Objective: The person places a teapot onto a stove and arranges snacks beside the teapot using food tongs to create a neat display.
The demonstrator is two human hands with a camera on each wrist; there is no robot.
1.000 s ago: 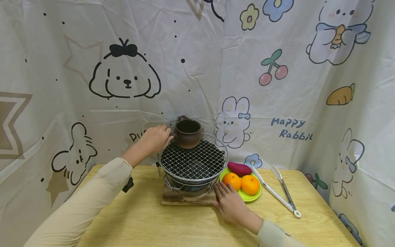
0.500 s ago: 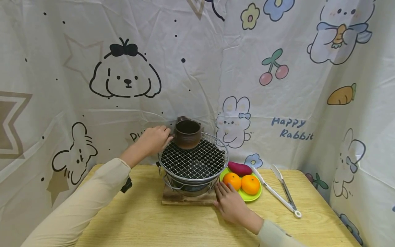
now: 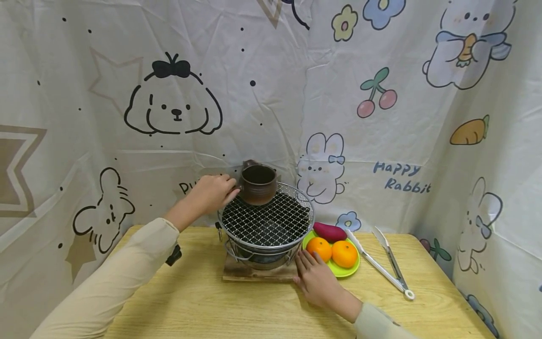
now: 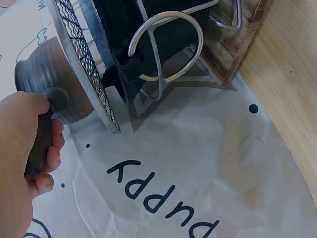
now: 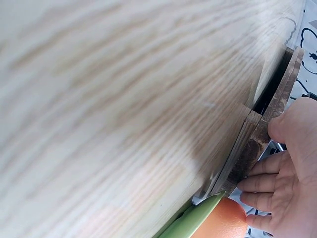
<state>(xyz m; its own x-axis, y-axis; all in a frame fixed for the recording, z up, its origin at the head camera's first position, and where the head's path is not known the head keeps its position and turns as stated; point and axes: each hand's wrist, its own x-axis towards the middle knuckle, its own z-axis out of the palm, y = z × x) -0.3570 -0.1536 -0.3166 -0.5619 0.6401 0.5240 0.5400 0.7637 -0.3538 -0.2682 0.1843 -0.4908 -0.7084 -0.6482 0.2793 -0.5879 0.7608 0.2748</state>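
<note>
Crowding the grill's (image 3: 266,240) far rim (image 3: 293,190), the pot (image 3: 258,190) leaves front mesh (image 3: 267,221) open.

The grill (image 3: 271,226) is metal wire mesh with a shiny rim. At its twelve o'clock, the pot (image 3: 258,193) looks like matt, ridged earthenware; at six, the board (image 3: 258,275) is rough wood. The plate (image 3: 338,273) at four o'clock resembles smooth plastic. The counter (image 3: 203,306) is smooth, grained wood, the backdrop (image 3: 254,113) creased cloth.

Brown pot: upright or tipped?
Upright. The brown pot opens upward in the head view, its base toward the grill mesh in the left wrist view.
</note>
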